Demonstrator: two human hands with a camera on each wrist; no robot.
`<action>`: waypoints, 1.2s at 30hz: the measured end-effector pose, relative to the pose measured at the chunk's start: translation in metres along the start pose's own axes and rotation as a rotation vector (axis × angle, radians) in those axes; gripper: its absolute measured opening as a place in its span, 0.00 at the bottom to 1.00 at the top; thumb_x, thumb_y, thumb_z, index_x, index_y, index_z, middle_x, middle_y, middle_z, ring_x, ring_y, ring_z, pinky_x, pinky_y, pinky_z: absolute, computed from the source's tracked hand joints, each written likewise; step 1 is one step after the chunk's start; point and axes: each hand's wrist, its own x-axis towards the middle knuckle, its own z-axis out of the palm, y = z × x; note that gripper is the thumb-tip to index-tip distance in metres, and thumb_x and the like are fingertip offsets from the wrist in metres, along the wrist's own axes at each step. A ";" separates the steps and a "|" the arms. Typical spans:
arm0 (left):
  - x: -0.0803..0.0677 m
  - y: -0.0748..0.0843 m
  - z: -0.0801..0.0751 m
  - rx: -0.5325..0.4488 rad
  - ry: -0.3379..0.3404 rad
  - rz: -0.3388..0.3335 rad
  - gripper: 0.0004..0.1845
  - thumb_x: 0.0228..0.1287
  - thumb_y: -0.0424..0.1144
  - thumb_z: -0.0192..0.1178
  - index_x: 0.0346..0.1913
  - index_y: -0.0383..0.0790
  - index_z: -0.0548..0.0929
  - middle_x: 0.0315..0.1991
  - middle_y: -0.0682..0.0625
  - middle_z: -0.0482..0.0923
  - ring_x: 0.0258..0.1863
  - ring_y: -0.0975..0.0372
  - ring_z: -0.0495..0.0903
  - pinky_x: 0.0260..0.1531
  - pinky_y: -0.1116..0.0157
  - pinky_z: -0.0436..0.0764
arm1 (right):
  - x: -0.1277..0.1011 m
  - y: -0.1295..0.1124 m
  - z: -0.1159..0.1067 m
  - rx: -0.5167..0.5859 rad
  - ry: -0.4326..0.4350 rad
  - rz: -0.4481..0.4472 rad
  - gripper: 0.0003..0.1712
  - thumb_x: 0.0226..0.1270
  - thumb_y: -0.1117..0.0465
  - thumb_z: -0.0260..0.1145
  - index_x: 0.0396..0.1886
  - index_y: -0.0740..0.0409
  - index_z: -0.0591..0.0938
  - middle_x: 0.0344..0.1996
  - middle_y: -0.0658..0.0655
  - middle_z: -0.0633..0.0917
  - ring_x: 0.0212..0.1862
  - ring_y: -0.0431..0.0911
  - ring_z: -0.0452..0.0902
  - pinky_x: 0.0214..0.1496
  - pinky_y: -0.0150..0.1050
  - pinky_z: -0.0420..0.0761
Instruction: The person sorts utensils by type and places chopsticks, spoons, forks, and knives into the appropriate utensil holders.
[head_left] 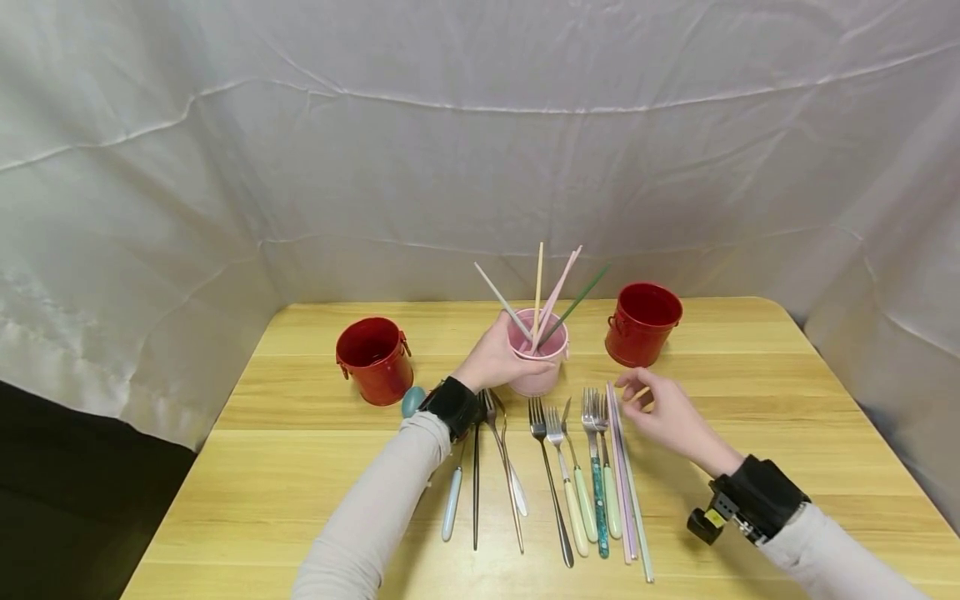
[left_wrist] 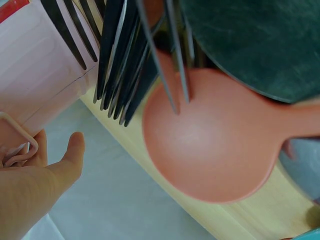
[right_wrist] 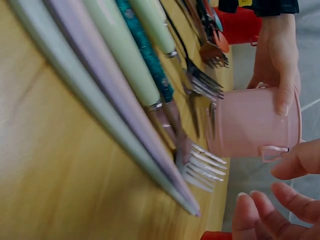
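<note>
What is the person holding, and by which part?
The left grip holds the pink bucket by its outer wall, near the rim; the right grip holds nothing.

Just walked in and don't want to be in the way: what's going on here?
A person's left hand holds the pink bucket, in which several chopsticks lean. Their right hand holds nothing, close to the purple and pale green chopsticks lying right of the forks. One red bucket stands to the left of the pink bucket, another red bucket to its right.
</note>
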 end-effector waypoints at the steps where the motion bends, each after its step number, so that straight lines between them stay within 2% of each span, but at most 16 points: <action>1: 0.000 0.000 0.000 0.001 0.000 0.004 0.45 0.49 0.34 0.79 0.69 0.38 0.66 0.63 0.43 0.77 0.65 0.50 0.76 0.71 0.48 0.70 | -0.002 0.001 0.000 -0.012 -0.010 0.001 0.12 0.60 0.74 0.65 0.45 0.68 0.81 0.32 0.56 0.84 0.32 0.39 0.79 0.37 0.32 0.82; 14: 0.000 0.000 0.000 -0.008 -0.004 -0.010 0.45 0.48 0.34 0.79 0.69 0.40 0.66 0.63 0.43 0.77 0.65 0.53 0.77 0.70 0.53 0.72 | -0.022 0.009 -0.007 -0.112 -0.159 0.039 0.14 0.62 0.66 0.68 0.47 0.64 0.81 0.29 0.49 0.84 0.30 0.34 0.78 0.32 0.29 0.78; 18: -0.003 0.007 -0.001 -0.032 -0.001 -0.004 0.43 0.49 0.32 0.78 0.68 0.39 0.67 0.62 0.42 0.78 0.64 0.51 0.77 0.71 0.50 0.71 | -0.025 0.010 -0.007 -0.139 -0.210 0.054 0.15 0.62 0.65 0.68 0.49 0.63 0.80 0.28 0.47 0.82 0.29 0.32 0.74 0.30 0.29 0.75; 25: -0.009 0.023 -0.003 -0.075 0.002 0.020 0.41 0.49 0.29 0.76 0.67 0.34 0.68 0.61 0.36 0.78 0.64 0.44 0.76 0.71 0.42 0.68 | -0.030 0.007 -0.005 -0.097 -0.297 0.078 0.19 0.62 0.64 0.69 0.51 0.65 0.79 0.28 0.49 0.82 0.27 0.34 0.73 0.28 0.29 0.76; 36: 0.000 0.000 0.000 -0.022 0.000 -0.016 0.44 0.49 0.34 0.78 0.70 0.40 0.66 0.64 0.43 0.77 0.65 0.51 0.76 0.70 0.50 0.71 | -0.035 0.006 -0.001 -0.091 -0.381 0.109 0.18 0.62 0.62 0.70 0.50 0.60 0.79 0.27 0.49 0.80 0.25 0.35 0.70 0.26 0.30 0.73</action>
